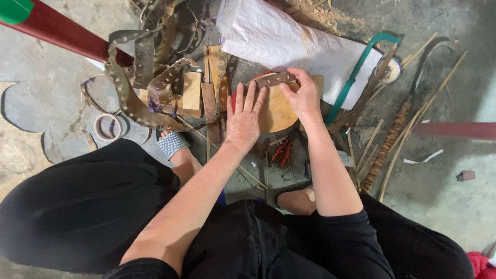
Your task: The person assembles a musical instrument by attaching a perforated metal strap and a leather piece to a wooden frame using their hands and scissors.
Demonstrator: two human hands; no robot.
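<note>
The left hand (243, 120) lies flat, palm down, fingers spread and straight, pressed onto the round tan wooden block (276, 111). It grasps nothing; the fingertips reach the upper left part of the block's face, just below the near end of the short brown perforated leather strip (275, 79).

The right hand (305, 97) is pinched on that strip: thumb and fingers are closed over its right end, holding it along the block's far edge. The strip runs leftward from the pinch, lying nearly level, with a row of punched holes showing. Its free end stops just above the left hand's fingertips; whether it touches them cannot be told.

Left of the flat hand, a tangle of long brown perforated leather belts (135, 85) loops over pale wooden offcuts (192, 91), near the hand but apart from it. Beyond both hands, past the strip, lies a white woven sack (289, 41). To the right of the pinching hand, a green-framed saw (356, 72) rests against the sack, and further right a curved sickle with a wrapped handle (392, 134) lies on the concrete floor (449, 201). Below the block, between the forearms, red-handled pliers (281, 151) lie on the floor. A roll of tape (108, 127) sits well to the left.
</note>
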